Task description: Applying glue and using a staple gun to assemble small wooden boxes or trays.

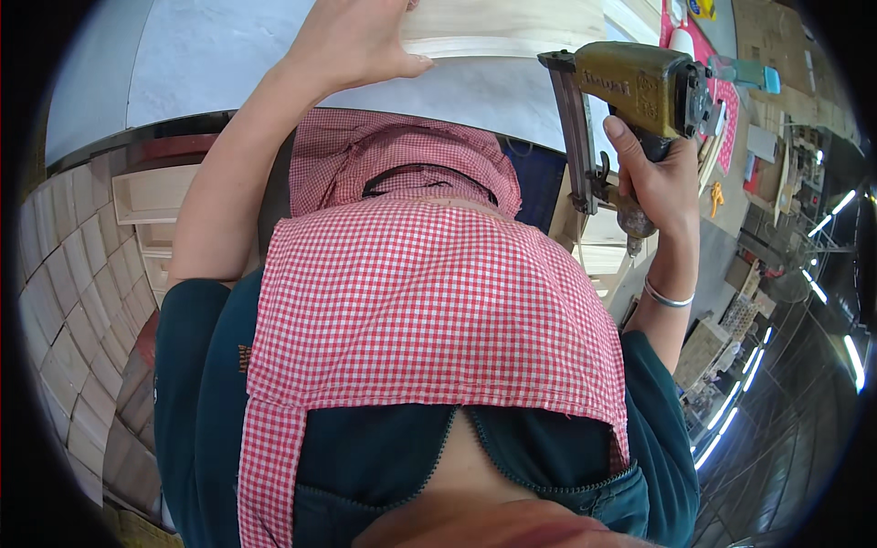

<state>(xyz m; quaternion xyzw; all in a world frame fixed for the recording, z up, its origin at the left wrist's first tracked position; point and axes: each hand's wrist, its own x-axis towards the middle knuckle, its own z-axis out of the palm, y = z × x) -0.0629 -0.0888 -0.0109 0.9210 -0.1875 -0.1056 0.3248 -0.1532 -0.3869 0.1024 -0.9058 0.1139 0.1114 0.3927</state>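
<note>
A pale wooden board (502, 27) lies on the white worktop (210, 64) at the top of the view. My left hand (356, 46) grips its left end, the thumb along the near edge; the other fingers are mostly cut off by the frame. In my right hand (660, 173) is a nail gun (630, 82), an olive-brown and black tool with a long, narrow magazine. My fingers wrap round its handle, and it is held up at the front edge of the worktop, right of the board. A light blue fitting (744, 75) shows behind the nail gun's head.
Stacked wooden blocks or boxes (78, 247) stand low on the left, beside an open wooden box (155, 194). A pink dotted cloth (728, 114) lies beyond the nail gun. An orange tool (717, 198) lies farther right. My checked apron (438, 301) sits close to the worktop edge.
</note>
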